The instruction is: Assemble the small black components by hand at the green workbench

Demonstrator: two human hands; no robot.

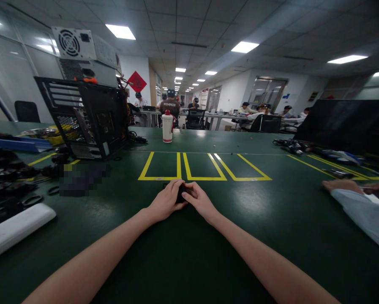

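Here, the left hand [165,199] curls its fingers round a small black object [180,194], mostly hidden; the right hand's [202,202] fingers pinch it too. Yellow tape rectangles [205,178] lie just beyond them on the green desk [249,240]. Two-handed handling, seemingly; next calls for a steady left hold.

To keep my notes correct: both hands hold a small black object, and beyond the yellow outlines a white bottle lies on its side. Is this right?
Not quite: in the head view, the bottle stands upright. The rest is right: the left hand and right hand hold a black object, and the bottle is beyond the yellow outlines.
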